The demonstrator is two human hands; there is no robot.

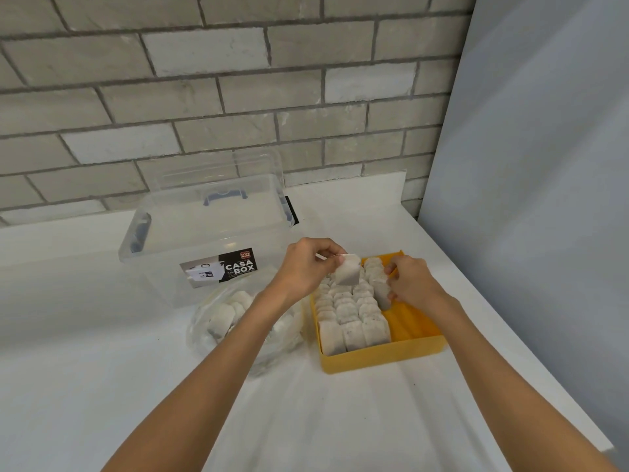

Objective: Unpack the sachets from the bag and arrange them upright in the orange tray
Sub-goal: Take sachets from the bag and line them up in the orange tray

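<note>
sachet (348,273) first: my left fingers (328,264) are clamped on its upper corner, thumb against forefinger, so it hangs free just above the far end of the orange tray (384,357). i hold it by the corner so the body dangles and i can see where it will drop in. its long axis runs close to vertical, tipped a little, bottom edge pointing down at the rows, flat face toward me. my left hand (306,267) reaches across from the bag side.

my right fingers (391,269) are curled against the short fourth row (377,284) at the tray's far right. whether they pinch one or only brace the row i cannot tell (my guess is bracing, so nothing topples before the next goes in). my right hand (412,287) sits over the tray's right rim.

three packed rows (350,318) stand upright in the left of the tray, and the near right lane is bare orange. just left of the tray lies the clear bag (235,321) with more inside, so i judge the job well along, not done. behind it on the bench (340,420) stands a clear box (204,233).
</note>
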